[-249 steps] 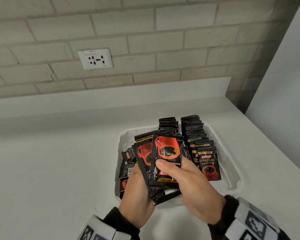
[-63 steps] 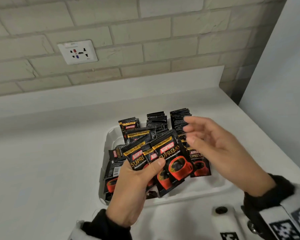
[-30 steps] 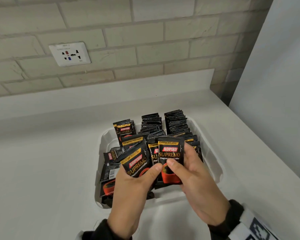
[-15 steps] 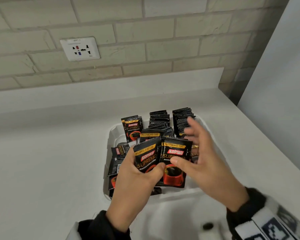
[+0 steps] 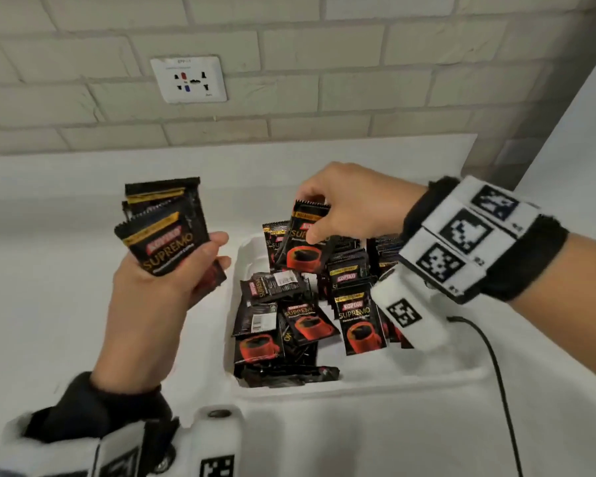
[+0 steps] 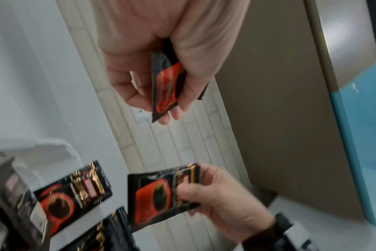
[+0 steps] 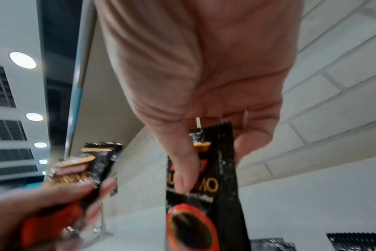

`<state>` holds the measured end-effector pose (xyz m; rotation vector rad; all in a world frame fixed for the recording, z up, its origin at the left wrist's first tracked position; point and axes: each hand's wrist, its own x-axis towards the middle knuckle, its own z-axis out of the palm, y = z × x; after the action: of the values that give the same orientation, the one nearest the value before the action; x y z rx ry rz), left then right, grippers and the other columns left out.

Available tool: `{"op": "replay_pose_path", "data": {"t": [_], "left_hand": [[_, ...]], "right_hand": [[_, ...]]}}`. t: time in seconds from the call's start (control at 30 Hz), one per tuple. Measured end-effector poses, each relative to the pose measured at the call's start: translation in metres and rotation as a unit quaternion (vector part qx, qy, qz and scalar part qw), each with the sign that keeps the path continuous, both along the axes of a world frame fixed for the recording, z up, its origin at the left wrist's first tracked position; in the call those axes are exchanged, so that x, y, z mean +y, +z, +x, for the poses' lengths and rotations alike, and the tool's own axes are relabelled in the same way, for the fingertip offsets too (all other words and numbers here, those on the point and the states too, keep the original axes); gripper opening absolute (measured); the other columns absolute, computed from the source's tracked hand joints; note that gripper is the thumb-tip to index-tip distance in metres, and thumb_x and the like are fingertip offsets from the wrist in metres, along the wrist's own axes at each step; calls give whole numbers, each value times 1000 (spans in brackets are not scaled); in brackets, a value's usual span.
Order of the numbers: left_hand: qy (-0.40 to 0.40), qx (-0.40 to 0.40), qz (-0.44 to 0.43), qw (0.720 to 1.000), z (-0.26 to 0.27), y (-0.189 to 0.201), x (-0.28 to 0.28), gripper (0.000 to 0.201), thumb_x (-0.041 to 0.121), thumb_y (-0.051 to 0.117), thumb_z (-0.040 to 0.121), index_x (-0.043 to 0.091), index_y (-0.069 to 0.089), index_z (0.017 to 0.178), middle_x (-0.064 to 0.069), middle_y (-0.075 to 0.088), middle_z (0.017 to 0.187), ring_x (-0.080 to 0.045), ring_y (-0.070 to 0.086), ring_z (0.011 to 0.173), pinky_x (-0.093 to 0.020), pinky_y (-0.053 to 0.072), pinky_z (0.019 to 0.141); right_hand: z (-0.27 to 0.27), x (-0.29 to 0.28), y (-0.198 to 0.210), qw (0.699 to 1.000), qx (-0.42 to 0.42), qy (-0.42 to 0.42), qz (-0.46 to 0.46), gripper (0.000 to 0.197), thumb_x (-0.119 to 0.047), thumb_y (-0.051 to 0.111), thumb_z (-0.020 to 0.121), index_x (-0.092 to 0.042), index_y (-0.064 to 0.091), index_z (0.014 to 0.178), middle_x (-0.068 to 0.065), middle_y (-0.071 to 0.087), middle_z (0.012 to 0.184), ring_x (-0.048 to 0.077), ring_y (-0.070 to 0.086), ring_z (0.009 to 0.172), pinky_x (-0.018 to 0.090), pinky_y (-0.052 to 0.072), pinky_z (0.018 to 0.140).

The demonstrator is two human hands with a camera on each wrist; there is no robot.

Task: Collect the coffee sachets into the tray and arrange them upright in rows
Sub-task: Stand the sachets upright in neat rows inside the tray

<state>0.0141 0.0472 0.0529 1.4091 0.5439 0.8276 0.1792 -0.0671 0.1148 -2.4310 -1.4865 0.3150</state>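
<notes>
A white tray (image 5: 358, 382) on the counter holds black and red coffee sachets. Some stand upright in rows (image 5: 350, 270) at the back and right. Others lie loose in a heap (image 5: 272, 321) on the tray's left side. My left hand (image 5: 172, 273) is raised left of the tray and grips a fanned bunch of sachets (image 5: 166, 232). That bunch of sachets (image 6: 165, 88) also shows in the left wrist view. My right hand (image 5: 338, 211) pinches one sachet (image 5: 303, 246) by its top, upright over the tray's back left; the right wrist view shows thumb and fingers on this sachet (image 7: 202, 186).
The tray sits on a white counter (image 5: 66, 321) against a brick wall with a socket plate (image 5: 188, 79). A white panel (image 5: 572, 166) closes the right side. A black cable (image 5: 496, 373) runs from my right wrist across the counter.
My hands have come apart. The left hand carried its bunch up and to the left. The right hand took one sachet and moved it over the tray's back left.
</notes>
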Motion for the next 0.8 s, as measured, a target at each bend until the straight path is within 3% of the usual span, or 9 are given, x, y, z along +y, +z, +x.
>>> {"op": "replay_pose_path", "data": {"t": [0.17,0.2,0.23,0.3,0.37,0.47,0.6,0.73,0.8], "left_hand": [[33,-18,-22,999,-13,-4,18,13,7,61,85,19,65,89,9,74,83,-9,70,72,-16,53,60],[33,-18,-24,999,-14,-5,19,13,7,61,85,18,65,89,8,74,84,-9,70,72,-16,53,60],[33,-14,-27,999,-14,-7,19,12,7,61,85,18,65,89,8,74,85,-9,70,72,-16,53,60],[33,-7,-32,999,-14,-10,19,12,7,61,84,18,65,89,6,74,85,-11,70,72,-17,53,60],[34,-2,-43,999,-13,-12,19,13,7,62,83,17,65,89,5,74,86,-12,70,72,-18,54,61],[30,2,-54,998,-12,-13,19,13,6,62,82,18,65,88,5,74,85,-13,71,72,-20,55,61],[12,8,-62,998,-10,-15,18,15,5,62,81,19,66,85,4,74,84,-13,71,70,-19,55,59],[-22,20,-73,997,-6,-19,15,22,5,63,77,24,72,69,2,74,80,-14,70,67,-19,54,57],[-29,25,-82,996,-4,-22,14,18,5,65,75,22,71,71,2,74,77,-13,70,65,-18,54,56]], "right_hand": [[17,48,-30,995,-73,4,-74,28,-10,62,84,-4,57,111,12,62,110,28,60,93,37,51,78],[18,55,-36,992,-83,9,-94,28,-8,60,84,-2,57,111,16,61,108,30,61,92,38,51,75],[18,61,-41,990,-91,14,-108,26,-6,58,83,0,57,108,18,61,103,30,61,85,35,50,66],[18,71,-48,986,-111,27,-124,15,-3,55,82,-1,58,96,17,58,83,25,51,71,26,36,50],[18,80,-53,979,-128,38,-154,8,-3,55,81,-5,57,90,11,52,74,24,49,68,25,34,49],[17,89,-60,969,-149,52,-189,6,-5,58,81,-6,54,84,8,51,75,23,50,62,24,35,47],[15,94,-72,958,-179,82,-208,8,-6,54,85,-9,48,81,9,49,79,21,46,61,22,28,44],[13,99,-79,953,-173,98,-230,2,-7,54,85,-6,54,87,11,51,82,22,47,63,22,27,43],[12,102,-81,949,-156,94,-256,7,-8,54,86,-5,55,92,9,50,81,22,48,66,22,27,44]]}}
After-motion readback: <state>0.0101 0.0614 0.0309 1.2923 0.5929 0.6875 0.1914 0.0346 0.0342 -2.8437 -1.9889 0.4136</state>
